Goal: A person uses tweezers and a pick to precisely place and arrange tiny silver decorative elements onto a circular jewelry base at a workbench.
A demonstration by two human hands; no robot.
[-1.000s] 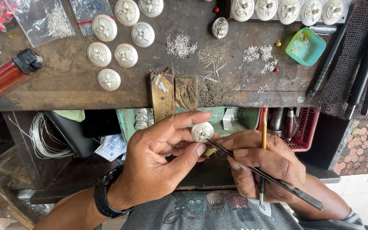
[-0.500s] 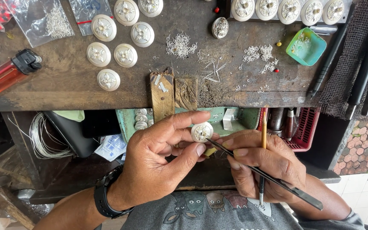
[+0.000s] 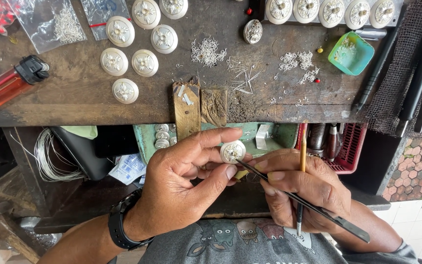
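The left hand [image 3: 181,188] pinches a round silver disc [image 3: 232,151] between thumb and fingertips, face up, just below the bench [image 3: 74,98] edge. The right hand [image 3: 308,188] grips slim tweezers [image 3: 299,201] (a pencil [image 3: 302,190] too), their long axis slanting up-left so the tip meets the disc's lower right rim.

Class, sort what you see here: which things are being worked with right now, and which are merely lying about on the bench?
In use: left hand, round silver disc, right hand, tweezers.

Lying about: lighter, green dish, wire coil, loose discs.
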